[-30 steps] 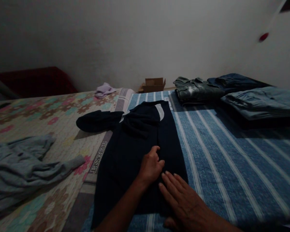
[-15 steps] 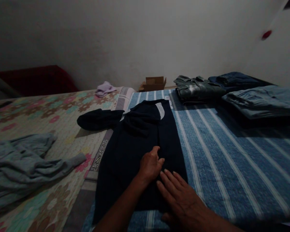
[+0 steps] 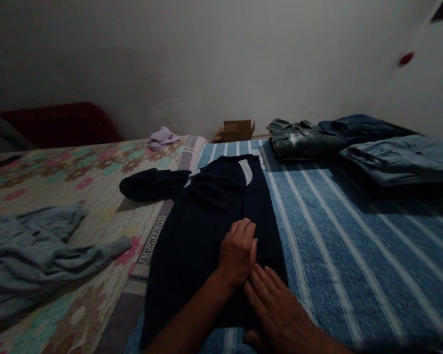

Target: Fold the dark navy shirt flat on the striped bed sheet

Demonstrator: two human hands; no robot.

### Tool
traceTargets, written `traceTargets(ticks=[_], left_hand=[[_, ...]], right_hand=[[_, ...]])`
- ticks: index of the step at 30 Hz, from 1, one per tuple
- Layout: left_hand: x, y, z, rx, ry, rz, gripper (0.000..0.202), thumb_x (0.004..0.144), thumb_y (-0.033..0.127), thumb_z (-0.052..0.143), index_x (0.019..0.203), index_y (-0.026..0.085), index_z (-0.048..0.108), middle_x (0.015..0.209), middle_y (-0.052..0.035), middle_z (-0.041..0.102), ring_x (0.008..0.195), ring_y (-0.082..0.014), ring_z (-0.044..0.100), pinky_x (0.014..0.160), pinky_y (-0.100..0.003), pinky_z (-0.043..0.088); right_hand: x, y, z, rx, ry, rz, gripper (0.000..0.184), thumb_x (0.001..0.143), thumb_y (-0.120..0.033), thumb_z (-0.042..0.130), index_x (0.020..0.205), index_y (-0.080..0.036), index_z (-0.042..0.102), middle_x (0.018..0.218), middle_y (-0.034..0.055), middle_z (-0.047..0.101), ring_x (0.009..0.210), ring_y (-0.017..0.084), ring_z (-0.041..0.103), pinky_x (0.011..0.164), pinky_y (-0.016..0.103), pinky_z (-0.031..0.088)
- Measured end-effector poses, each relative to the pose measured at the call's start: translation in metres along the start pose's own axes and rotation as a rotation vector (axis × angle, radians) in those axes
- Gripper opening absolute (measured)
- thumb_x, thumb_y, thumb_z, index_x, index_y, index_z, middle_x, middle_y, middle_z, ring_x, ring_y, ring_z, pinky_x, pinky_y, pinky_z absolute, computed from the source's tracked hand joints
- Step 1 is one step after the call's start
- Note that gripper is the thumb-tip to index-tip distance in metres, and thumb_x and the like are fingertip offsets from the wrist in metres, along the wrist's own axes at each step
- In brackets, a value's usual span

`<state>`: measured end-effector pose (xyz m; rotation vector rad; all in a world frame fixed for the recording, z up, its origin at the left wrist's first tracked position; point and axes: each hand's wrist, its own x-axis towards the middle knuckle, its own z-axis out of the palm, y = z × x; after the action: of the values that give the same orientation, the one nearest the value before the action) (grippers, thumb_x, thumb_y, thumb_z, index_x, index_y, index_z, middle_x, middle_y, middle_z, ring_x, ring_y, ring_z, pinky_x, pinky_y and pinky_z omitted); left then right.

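Observation:
A dark navy sweatshirt (image 3: 192,246) with pale shoulder patches lies spread before me, one side folded over its middle. One sleeve (image 3: 155,184) sticks out to the left. On its lower right part, my left hand (image 3: 238,250) is closed, fingers bent down against the cloth; their tips are partly hidden. Just below it, my right hand (image 3: 280,309) lies flat with fingers stretched out on the garment. The fingertips of my right hand touch or nearly touch my left hand.
Beneath is a blue striped cover (image 3: 328,246), beside a floral one (image 3: 96,196). A crumpled grey garment (image 3: 40,250) lies left, a small lilac cloth (image 3: 162,138) at the back. Folded jeans (image 3: 406,157) and a folded dark grey garment (image 3: 304,140) sit right. A cardboard box (image 3: 237,130) stands behind.
My left hand has moved slightly right, its pointing fingers now curled down on the sweatshirt. My right hand stays flat, nearly in place.

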<state>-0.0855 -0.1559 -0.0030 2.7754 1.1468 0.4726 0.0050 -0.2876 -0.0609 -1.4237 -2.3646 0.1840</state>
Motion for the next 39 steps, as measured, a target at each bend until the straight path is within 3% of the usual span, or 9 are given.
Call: traceTargets(ticks=[3,9,12,20,23,25,29,34,39], left_hand=[[0.010,-0.006,0.015,0.040,-0.084,0.138,0.045,0.086,0.024,0.049,0.129,0.014,0.041,0.143,-0.0135,0.037,0.134,-0.0245,0.027,0.106,-0.043,0.031],[0.018,-0.024,0.038,0.096,-0.347,0.061,0.068,0.090,0.057,0.026,0.141,0.012,0.028,0.151,-0.0134,0.018,0.139,-0.0263,0.012,0.108,-0.053,0.018],[0.019,-0.023,0.033,0.090,-0.384,0.043,0.069,0.090,0.058,0.023,0.142,0.013,0.026,0.151,-0.0119,0.015,0.139,-0.0256,0.010,0.109,-0.054,0.016],[0.023,-0.017,0.027,0.099,-0.380,-0.005,0.080,0.085,0.067,0.024,0.142,0.011,0.024,0.151,-0.0132,0.015,0.139,-0.0265,0.008,0.110,-0.052,0.012],[0.022,-0.020,0.032,0.098,-0.400,0.000,0.083,0.084,0.069,0.019,0.142,0.011,0.024,0.151,-0.0130,0.014,0.140,-0.0263,0.007,0.109,-0.055,0.012],[0.021,-0.022,0.034,0.101,-0.390,0.004,0.084,0.083,0.070,0.018,0.143,0.011,0.024,0.152,-0.0128,0.013,0.140,-0.0262,0.006,0.109,-0.055,0.012],[0.021,-0.020,0.033,0.126,-0.378,0.007,0.076,0.087,0.063,0.025,0.142,0.010,0.024,0.151,-0.0141,0.013,0.140,-0.0271,0.006,0.109,-0.055,0.012],[0.017,-0.001,0.018,0.114,-0.349,-0.028,0.072,0.087,0.056,0.033,0.141,0.008,0.027,0.150,-0.0162,0.017,0.139,-0.0274,0.008,0.110,-0.053,0.011],[0.007,0.005,0.018,0.027,-0.429,-0.030,0.080,0.086,0.066,0.021,0.141,0.008,0.027,0.151,-0.0150,0.016,0.139,-0.0273,0.006,0.110,-0.054,0.011]], right_hand=[[0.000,0.000,0.005,-0.045,0.026,0.007,0.081,0.080,-0.053,0.053,0.142,-0.009,0.026,0.145,0.0200,0.030,0.135,0.032,0.020,0.109,0.047,0.023],[0.002,0.005,0.026,-0.162,0.148,-0.043,0.071,0.082,-0.049,0.053,0.137,-0.008,0.034,0.137,0.0200,0.043,0.130,0.032,0.032,0.104,0.045,0.030],[0.003,0.005,0.029,-0.209,0.199,-0.049,0.064,0.081,-0.041,0.057,0.134,-0.009,0.038,0.133,0.0196,0.047,0.127,0.032,0.037,0.103,0.044,0.031],[0.001,0.005,0.027,-0.148,0.227,-0.051,0.066,0.080,-0.049,0.056,0.132,-0.010,0.041,0.132,0.0197,0.049,0.127,0.032,0.038,0.099,0.043,0.037],[0.000,0.005,0.015,0.035,0.326,-0.055,0.055,0.081,-0.047,0.054,0.124,-0.013,0.048,0.127,0.0188,0.054,0.123,0.030,0.043,0.098,0.046,0.039],[0.003,0.009,-0.007,0.235,0.381,-0.040,0.039,0.083,-0.040,0.053,0.115,-0.016,0.054,0.120,0.0156,0.059,0.116,0.027,0.050,0.096,0.043,0.042],[0.027,0.036,-0.058,0.509,0.312,0.084,0.017,0.086,-0.017,0.046,0.096,-0.019,0.060,0.096,0.0078,0.065,0.093,0.016,0.060,0.081,0.028,0.049],[0.060,0.088,-0.068,0.341,0.333,0.307,0.018,0.084,-0.016,0.046,0.079,-0.018,0.063,0.073,0.0035,0.060,0.067,0.014,0.058,0.063,0.024,0.045],[0.071,0.111,-0.057,0.085,0.104,0.501,0.020,0.084,-0.019,0.047,0.085,-0.020,0.068,0.080,0.0031,0.065,0.074,0.015,0.061,0.066,0.024,0.043]])
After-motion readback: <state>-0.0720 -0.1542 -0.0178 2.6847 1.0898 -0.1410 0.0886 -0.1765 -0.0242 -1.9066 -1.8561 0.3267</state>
